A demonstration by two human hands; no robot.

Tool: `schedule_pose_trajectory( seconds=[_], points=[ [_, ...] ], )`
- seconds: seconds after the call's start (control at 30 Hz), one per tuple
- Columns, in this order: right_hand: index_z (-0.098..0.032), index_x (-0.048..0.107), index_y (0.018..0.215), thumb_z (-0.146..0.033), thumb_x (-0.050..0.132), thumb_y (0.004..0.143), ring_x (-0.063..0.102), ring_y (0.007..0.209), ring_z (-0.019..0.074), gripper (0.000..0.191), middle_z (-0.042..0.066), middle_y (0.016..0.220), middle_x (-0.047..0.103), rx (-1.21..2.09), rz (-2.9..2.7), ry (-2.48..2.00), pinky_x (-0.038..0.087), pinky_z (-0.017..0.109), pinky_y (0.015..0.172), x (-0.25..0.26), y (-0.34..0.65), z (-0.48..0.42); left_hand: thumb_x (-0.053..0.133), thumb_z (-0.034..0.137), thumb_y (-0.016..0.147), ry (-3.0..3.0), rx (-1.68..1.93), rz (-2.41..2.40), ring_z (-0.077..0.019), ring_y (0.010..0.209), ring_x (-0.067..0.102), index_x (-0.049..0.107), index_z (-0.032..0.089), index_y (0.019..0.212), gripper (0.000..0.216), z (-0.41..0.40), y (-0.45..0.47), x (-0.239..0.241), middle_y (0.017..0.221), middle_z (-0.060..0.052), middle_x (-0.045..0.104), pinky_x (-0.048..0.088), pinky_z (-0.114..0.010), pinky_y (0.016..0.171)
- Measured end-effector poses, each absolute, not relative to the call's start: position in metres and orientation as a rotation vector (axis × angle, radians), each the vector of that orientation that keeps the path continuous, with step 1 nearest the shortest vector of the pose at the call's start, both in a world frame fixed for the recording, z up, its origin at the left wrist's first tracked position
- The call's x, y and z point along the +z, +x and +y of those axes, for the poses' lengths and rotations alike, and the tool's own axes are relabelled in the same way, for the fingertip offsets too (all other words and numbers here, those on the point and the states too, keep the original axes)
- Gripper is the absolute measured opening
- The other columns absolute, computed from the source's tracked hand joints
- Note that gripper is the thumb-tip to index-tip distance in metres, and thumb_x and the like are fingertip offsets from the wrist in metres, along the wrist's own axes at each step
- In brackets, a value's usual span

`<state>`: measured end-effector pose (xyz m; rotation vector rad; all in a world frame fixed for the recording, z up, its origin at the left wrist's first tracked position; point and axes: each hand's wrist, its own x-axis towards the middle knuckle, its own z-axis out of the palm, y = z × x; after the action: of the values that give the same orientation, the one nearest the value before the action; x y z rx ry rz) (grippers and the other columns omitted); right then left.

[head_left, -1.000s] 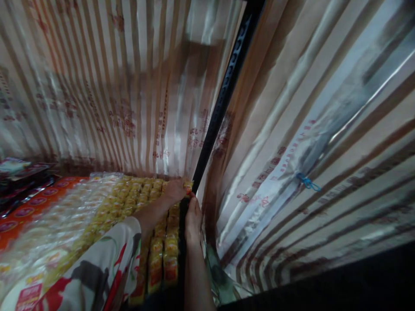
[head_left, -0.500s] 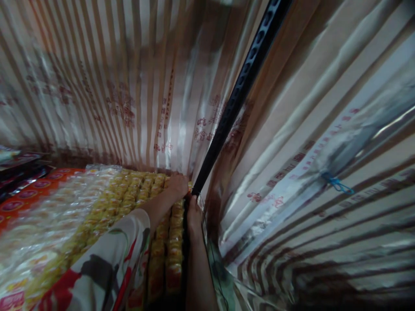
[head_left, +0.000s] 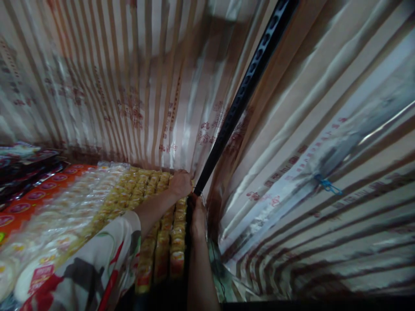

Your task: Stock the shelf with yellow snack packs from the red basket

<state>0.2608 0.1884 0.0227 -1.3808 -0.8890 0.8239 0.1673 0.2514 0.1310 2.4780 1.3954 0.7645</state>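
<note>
Packets [head_left: 162, 242]: yellow rows, stacked left of black post [head_left: 246, 86], up against its foot.
L hand [head_left: 180, 185]: on top far packets, just left of post foot; fingers curled over pack edge, pinch or not – can't tell.
R hand [head_left: 197, 218]: at post foot, fingers bent round post – looks closed on it; blurry.
Do well: prob. steady post w/ R, seat packs flush.
Room: striped sheet [head_left: 129, 86] close behind & right of post; open only left, over white packs [head_left: 48, 242].

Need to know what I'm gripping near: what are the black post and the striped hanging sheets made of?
Black post: looks like painted metal, with a row of punched holes. Striped sheets: seemingly thin glossy plastic film, judging by shiny highlights and soft folds. Both hands, left and right, meet at the post's base.
</note>
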Motion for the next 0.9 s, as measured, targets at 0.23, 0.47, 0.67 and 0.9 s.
schedule_pose_trajectory(
  seconds=[0.23,0.47,0.67,0.9],
  points=[
    [-0.011,0.061,0.105,-0.052,0.042,0.081,0.059,0.100,0.0231,0.052,0.013,0.108,0.064,0.759,-0.648,-1.315,0.047,0.036,0.085,0.060,0.246,0.125,0.043,0.009,0.078,2.317,0.993,1.260,-0.0176,0.095,0.059,0.067,0.014,0.096,0.030,0.160,0.159,0.154,0.099,-0.007,0.066,0.047,-0.029,0.089],
    [-0.015,0.062,0.100,-0.038,0.044,0.082,0.057,0.097,0.0197,0.035,0.007,0.101,0.065,0.666,-0.942,-1.285,0.042,0.036,0.090,0.063,0.218,0.028,0.041,0.010,0.081,2.208,0.941,0.974,-0.0167,0.100,0.057,0.062,0.014,0.102,0.030,0.039,0.124,0.124,0.105,-0.008,0.064,0.044,-0.029,0.093],
    [-0.017,0.062,0.093,-0.035,0.035,0.090,0.059,0.086,0.0168,0.033,0.006,0.090,0.065,0.712,-1.227,-1.356,0.046,0.029,0.079,0.045,0.177,-0.058,0.039,0.010,0.081,1.920,1.012,0.999,-0.0130,0.091,0.060,0.059,0.017,0.095,0.025,-0.037,0.072,0.083,0.095,-0.004,0.066,0.045,-0.024,0.086],
    [-0.017,0.063,0.102,-0.023,0.036,0.087,0.062,0.094,0.0205,0.031,0.009,0.100,0.067,0.979,-1.702,-1.704,0.046,0.032,0.084,-0.030,0.156,-0.083,0.040,0.010,0.079,1.655,0.438,1.415,-0.0141,0.098,0.060,0.057,0.018,0.107,0.034,-0.070,0.030,0.000,0.105,-0.005,0.066,0.044,-0.024,0.088]
  ],
)
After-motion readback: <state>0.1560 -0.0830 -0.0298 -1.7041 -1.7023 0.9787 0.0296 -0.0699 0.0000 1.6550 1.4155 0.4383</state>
